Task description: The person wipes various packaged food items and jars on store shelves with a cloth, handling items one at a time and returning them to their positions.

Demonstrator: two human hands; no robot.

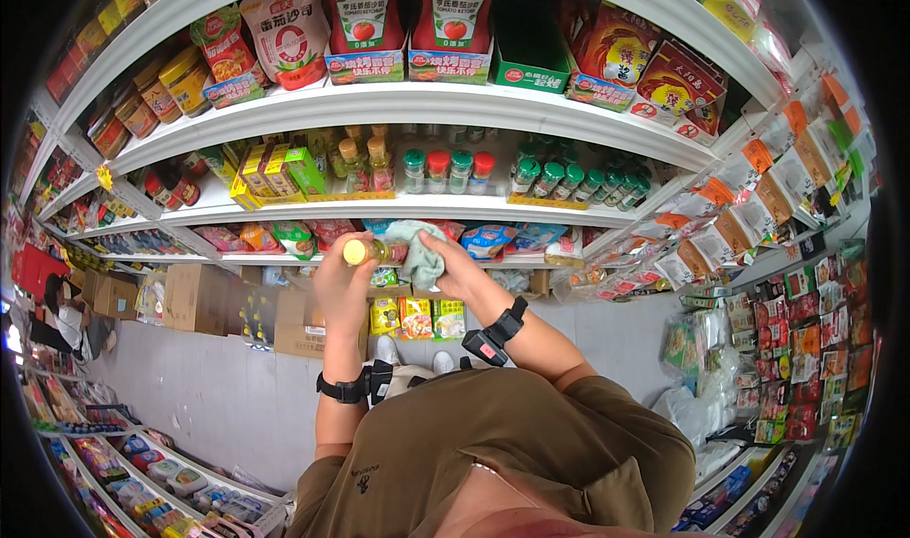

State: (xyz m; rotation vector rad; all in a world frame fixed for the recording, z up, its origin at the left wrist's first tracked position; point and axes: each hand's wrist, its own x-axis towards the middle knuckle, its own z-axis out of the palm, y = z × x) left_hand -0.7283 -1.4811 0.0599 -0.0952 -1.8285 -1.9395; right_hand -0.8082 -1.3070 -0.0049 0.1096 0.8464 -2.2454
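My left hand (341, 282) grips a small bottle (380, 251) near its yellow cap, and the bottle lies sideways in front of the shelves. A pale green cloth (419, 253) is pressed around the bottle's other end by my right hand (451, 268). Both hands are close together, just before the lower shelf. Behind them on the middle shelf stand similar yellow-capped bottles (380, 165) and shaker jars (460, 172) with green or red lids. Yellow and green boxes (277, 172) are left of the bottles.
Ketchup pouches (455, 12) fill the upper shelf beside an open green display box (532, 47). Cardboard cartons (195, 300) stand on the floor at left. Hanging packets (739, 225) line the right side. Plastic bags (700, 396) lie at lower right. Another person (70, 317) is at far left.
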